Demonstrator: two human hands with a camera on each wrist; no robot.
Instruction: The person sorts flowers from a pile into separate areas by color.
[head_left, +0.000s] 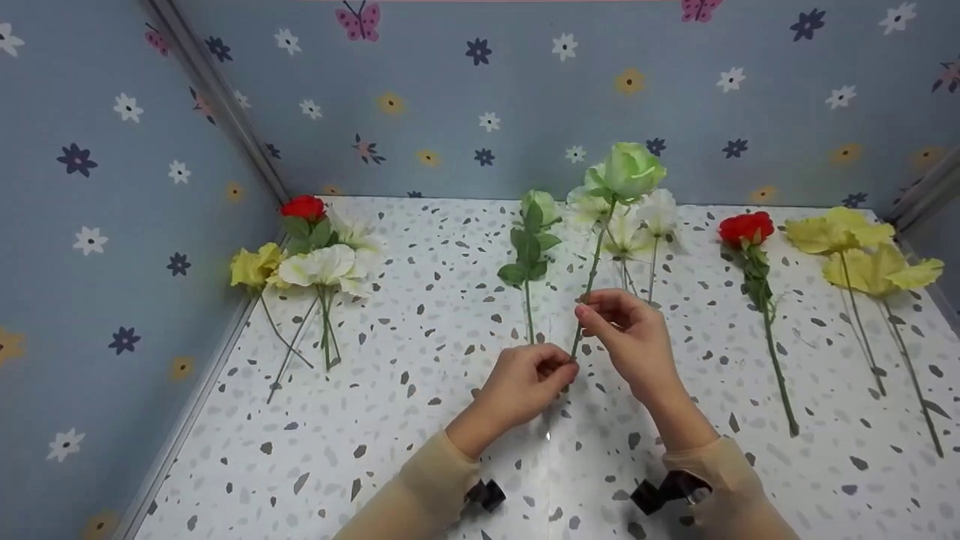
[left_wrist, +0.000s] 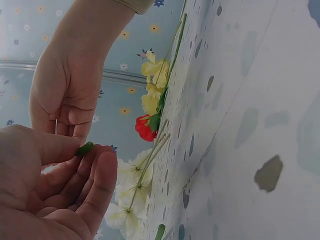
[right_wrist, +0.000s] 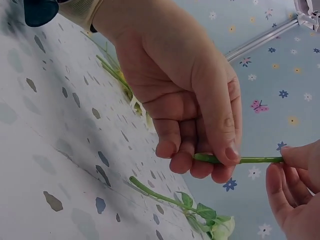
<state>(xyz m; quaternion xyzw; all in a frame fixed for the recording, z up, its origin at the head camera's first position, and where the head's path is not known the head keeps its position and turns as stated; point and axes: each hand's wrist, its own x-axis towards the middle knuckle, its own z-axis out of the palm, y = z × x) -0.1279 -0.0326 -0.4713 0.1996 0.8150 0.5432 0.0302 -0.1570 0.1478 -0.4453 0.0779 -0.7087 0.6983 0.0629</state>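
Observation:
Both hands hold one pale green rose [head_left: 630,171] upright, its bloom raised toward the back wall. My left hand [head_left: 525,386] pinches the low end of its stem [right_wrist: 260,160] between thumb and fingers. Higher up, the right hand [head_left: 641,341] pinches the same stem with thumb and fingertips. In the right wrist view, a short green end pokes out past the left thumb. A second pale green rose [head_left: 529,244] with leaves lies on the table just left of the held one. White flowers [head_left: 658,214] lie behind the right hand.
At the left lie a red rose [head_left: 304,207], a yellow flower [head_left: 256,266] and white flowers [head_left: 322,268]. Another red rose [head_left: 748,228] and two yellow flowers [head_left: 874,266] lie at the right. Patterned blue panels [head_left: 450,97] enclose the speckled table [head_left: 420,450].

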